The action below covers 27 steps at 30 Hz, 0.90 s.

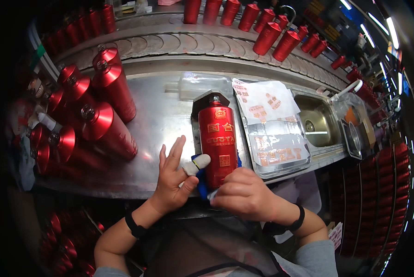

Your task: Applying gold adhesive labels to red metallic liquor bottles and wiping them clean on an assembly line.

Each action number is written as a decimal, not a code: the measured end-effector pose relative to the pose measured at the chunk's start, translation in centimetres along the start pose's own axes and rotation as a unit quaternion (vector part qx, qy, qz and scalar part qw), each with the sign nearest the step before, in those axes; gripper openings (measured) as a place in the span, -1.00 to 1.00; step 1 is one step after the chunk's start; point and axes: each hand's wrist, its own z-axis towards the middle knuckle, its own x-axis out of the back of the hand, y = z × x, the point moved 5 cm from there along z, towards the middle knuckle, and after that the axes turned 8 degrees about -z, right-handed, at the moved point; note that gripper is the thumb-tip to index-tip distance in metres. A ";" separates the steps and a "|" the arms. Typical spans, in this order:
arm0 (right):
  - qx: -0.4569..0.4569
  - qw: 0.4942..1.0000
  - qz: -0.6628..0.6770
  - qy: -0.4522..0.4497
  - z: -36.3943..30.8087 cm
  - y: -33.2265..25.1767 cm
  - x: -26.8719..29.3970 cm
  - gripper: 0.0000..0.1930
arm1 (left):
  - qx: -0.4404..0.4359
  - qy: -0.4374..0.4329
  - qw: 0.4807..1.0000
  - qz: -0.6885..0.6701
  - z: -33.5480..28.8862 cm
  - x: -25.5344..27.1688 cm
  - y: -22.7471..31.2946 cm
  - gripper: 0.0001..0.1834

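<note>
Flanking glossy red cylindrical bottle (221, 150), hands (244, 195)

Looks like a factory workshop, to judge by a plated conveyor (170, 45) bearing many matching red bottles (267, 38), a long metal workbench (154, 115) beside a sink (315, 111), and bright tube lights (393, 33).

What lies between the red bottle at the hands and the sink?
A tray holding printed sheets lies between the red bottle and sink, in the head view.
</note>
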 end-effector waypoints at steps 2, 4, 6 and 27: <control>-0.030 0.998 -0.038 0.039 0.0 0.8 0.8 -0.73 | -0.036 -0.038 0.997 0.049 0.2 -0.8 0.7 -0.51; -0.038 0.998 -0.011 0.049 -1.7 0.9 0.3 -0.72 | -0.028 -0.041 0.998 0.041 0.2 -1.2 0.3 -0.51; -0.060 0.995 0.066 0.053 -2.8 0.7 0.6 -0.70 | -0.010 -0.033 0.999 0.031 0.5 -1.2 0.1 -0.51; -0.348 0.916 0.082 0.179 -3.2 5.9 0.9 -0.84 | -0.049 -0.064 0.989 0.127 1.3 -1.6 2.3 -0.49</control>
